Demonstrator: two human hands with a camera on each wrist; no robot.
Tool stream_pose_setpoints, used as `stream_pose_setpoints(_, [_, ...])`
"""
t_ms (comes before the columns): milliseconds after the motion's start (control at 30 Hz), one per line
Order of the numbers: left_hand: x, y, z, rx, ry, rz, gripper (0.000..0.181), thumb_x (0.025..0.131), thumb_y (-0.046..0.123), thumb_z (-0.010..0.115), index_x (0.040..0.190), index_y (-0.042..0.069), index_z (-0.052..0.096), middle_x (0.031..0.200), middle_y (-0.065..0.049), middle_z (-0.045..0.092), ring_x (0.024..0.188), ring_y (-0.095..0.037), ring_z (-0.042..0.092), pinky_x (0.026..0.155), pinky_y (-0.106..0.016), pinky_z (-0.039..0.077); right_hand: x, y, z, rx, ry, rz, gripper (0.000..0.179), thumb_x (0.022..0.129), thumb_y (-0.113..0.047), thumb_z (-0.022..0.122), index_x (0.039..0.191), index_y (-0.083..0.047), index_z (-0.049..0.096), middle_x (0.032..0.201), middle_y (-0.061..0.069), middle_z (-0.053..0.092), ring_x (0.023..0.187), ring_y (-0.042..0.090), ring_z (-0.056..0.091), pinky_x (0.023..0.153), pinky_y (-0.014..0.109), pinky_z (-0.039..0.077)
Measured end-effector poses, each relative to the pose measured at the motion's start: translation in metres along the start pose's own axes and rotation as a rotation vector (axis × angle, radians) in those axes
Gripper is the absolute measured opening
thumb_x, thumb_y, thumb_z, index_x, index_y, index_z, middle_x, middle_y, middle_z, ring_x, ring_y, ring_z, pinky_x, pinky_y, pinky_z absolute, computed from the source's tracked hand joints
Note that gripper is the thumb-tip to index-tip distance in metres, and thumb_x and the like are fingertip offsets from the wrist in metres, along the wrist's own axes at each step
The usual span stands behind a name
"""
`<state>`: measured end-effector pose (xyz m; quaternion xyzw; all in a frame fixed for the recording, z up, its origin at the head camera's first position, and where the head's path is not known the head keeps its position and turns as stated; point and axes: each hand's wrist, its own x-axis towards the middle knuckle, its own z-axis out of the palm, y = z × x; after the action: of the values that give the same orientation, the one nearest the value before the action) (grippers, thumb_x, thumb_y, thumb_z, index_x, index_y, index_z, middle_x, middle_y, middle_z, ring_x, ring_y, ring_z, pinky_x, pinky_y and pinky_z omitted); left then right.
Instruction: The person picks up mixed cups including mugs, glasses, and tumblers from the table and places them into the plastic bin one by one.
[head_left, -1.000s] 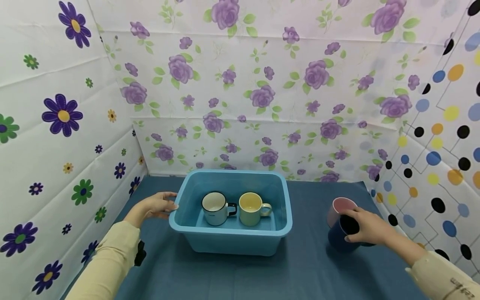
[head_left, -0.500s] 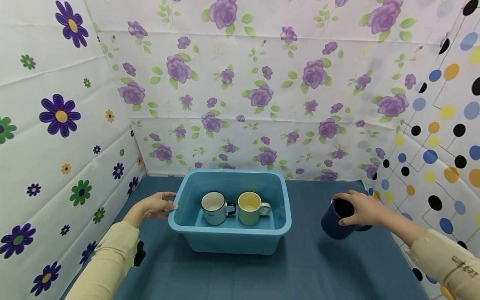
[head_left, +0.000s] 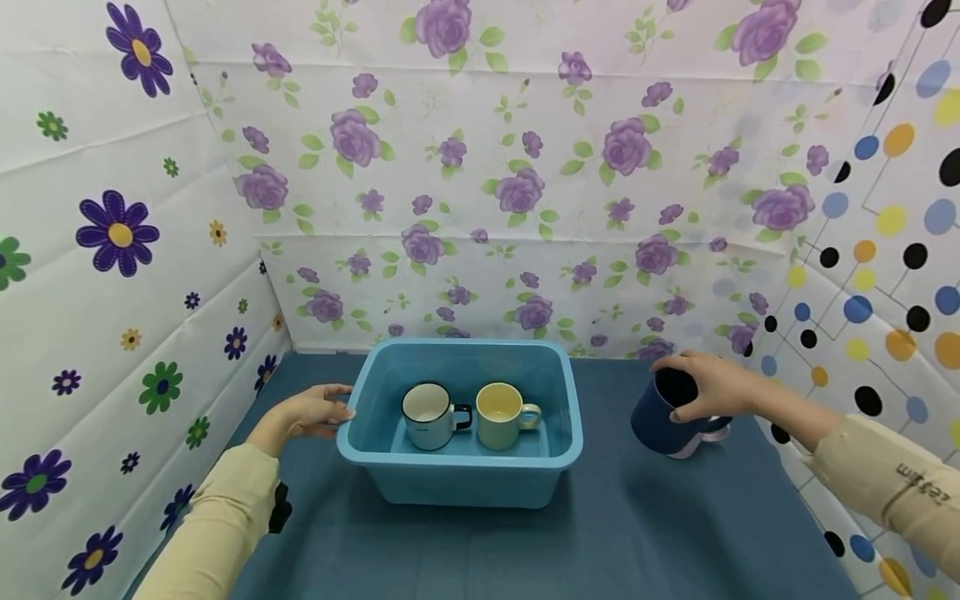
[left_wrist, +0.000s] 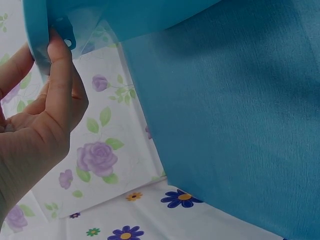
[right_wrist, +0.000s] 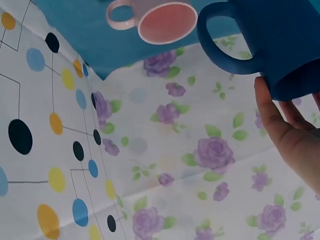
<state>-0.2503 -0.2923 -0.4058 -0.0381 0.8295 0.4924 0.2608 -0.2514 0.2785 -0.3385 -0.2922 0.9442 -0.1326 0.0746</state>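
My right hand (head_left: pixel 708 387) grips a dark blue mug (head_left: pixel 654 421) by its rim and holds it tilted above the table; its handle shows in the right wrist view. Behind and below it stands a pink mug (right_wrist: pixel 167 22), mostly hidden in the head view. My left hand (head_left: pixel 309 410) pinches the left rim of a light blue plastic basin (head_left: pixel 465 483), thumb on one side and fingers on the other in the left wrist view. Inside the basin a white mug with a black handle (head_left: pixel 429 421) and a yellow mug (head_left: pixel 501 421) stand upright side by side, apart.
A dark blue cloth (head_left: pixel 450 554) covers the table. Patterned sheets hang on three sides: daisies (head_left: pixel 120 233) at the left, purple roses (head_left: pixel 517 192) at the back, coloured dots (head_left: pixel 858 308) at the right.
My right hand has raised the dark blue mug off the table and carried it up and slightly left, in front of the pink mug. The left hand stays on the basin's rim.
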Motion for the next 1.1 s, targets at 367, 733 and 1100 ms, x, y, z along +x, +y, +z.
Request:
stream_pose_setpoints(367, [-0.002,0.001,0.000,0.001,0.007,-0.009,0.071,0.094,0.009,0.055,0.146,-0.009,0.011,0.137,-0.035,0.036,0.122,-0.045,0.048,0.091,-0.048,0.051,0.017,-0.010,-0.018,0.004,-0.085,0.008,0.066,0.078,-0.029,0.074,0.134,-0.006,0.047,0.126,0.029,0.046,0.102,0.038,0.057,0.071,0.041,0.050])
stream_pose_setpoints(733, [0.000,-0.001,0.000,-0.006,0.003,-0.004,0.072,0.094,0.010,0.056,0.147,-0.009,0.011,0.138,-0.035,0.036,0.124,-0.045,0.046,0.092,-0.048,0.050,0.035,-0.021,-0.036,-0.020,-0.097,-0.036,0.063,0.078,-0.032,0.074,0.130,-0.004,0.050,0.121,0.020,0.057,0.102,0.032,0.059,0.075,0.042,0.051])
stream_pose_setpoints(1100, [0.001,-0.002,-0.002,-0.030,0.005,-0.016,0.074,0.093,0.010,0.058,0.147,-0.008,0.011,0.140,-0.035,0.034,0.122,-0.042,0.049,0.094,-0.048,0.050,0.042,-0.034,-0.042,-0.070,-0.068,-0.010,0.063,0.076,-0.031,0.075,0.130,-0.006,0.052,0.118,0.021,0.056,0.097,0.032,0.059,0.076,0.047,0.052])
